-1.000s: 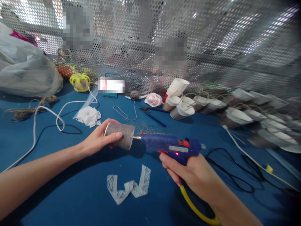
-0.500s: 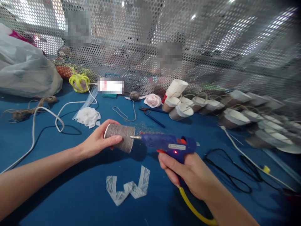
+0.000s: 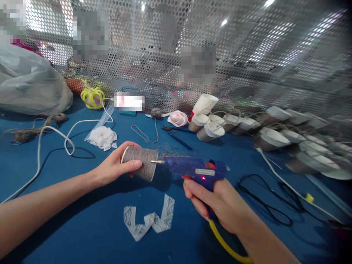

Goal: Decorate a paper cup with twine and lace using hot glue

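My left hand [image 3: 118, 165] is closed round a paper cup [image 3: 147, 159] wrapped in grey-brown twine, which lies tilted on its side with its white rim toward the left. In my right hand [image 3: 211, 198] is a blue glue gun [image 3: 189, 167] with a red light lit on its side. The metal nozzle points left and is at the twine near the cup's right end; whether it touches I cannot tell. A crumpled strip of white lace [image 3: 150, 220] lies on the blue table below the cup.
Twine-covered cups with handles [image 3: 210, 131] stand at the right, before a perforated metal screen [image 3: 156, 47]. Pliers [image 3: 178, 139], a pink ribbon roll [image 3: 178, 118], a twine ball [image 3: 156, 112] and a white lace bundle [image 3: 103, 138] lie behind my hands. Black cord [image 3: 264, 205] loops at right.
The glue gun has shifted very slightly left, its nozzle tip now a little farther over the cup's twine. My left hand and the cup stay almost as they were.
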Action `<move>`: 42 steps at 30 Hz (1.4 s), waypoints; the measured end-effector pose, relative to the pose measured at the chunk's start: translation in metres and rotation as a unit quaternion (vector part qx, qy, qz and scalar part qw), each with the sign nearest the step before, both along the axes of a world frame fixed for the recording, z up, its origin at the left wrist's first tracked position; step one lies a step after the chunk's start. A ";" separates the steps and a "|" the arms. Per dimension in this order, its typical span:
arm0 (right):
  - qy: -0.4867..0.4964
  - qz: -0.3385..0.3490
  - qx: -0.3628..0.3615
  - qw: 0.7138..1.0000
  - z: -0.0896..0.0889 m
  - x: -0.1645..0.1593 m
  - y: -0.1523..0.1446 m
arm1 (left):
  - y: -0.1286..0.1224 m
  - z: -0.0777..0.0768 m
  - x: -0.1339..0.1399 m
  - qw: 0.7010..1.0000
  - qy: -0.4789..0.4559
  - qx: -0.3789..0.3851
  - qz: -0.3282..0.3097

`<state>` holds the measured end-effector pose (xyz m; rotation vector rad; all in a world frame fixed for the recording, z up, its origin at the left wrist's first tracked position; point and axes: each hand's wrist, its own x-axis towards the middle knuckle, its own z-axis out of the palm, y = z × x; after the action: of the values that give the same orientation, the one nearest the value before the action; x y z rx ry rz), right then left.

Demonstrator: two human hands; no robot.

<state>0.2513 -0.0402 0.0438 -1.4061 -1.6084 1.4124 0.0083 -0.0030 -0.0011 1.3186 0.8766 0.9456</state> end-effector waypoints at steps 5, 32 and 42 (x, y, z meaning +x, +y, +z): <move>-0.005 0.010 0.002 1.000 0.003 0.000 -0.003 | 0.000 -0.002 0.001 0.999 -0.029 -0.017 0.001; -0.126 -0.012 0.088 0.988 0.011 -0.002 -0.006 | -0.001 0.005 0.000 0.999 0.010 0.034 0.017; -0.050 -0.026 0.065 0.996 0.000 0.001 0.002 | -0.001 0.003 -0.001 0.996 0.059 0.064 0.016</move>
<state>0.2520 -0.0385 0.0435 -1.4513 -1.6830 1.2020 0.0069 -0.0036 0.0023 1.4853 0.9428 0.9705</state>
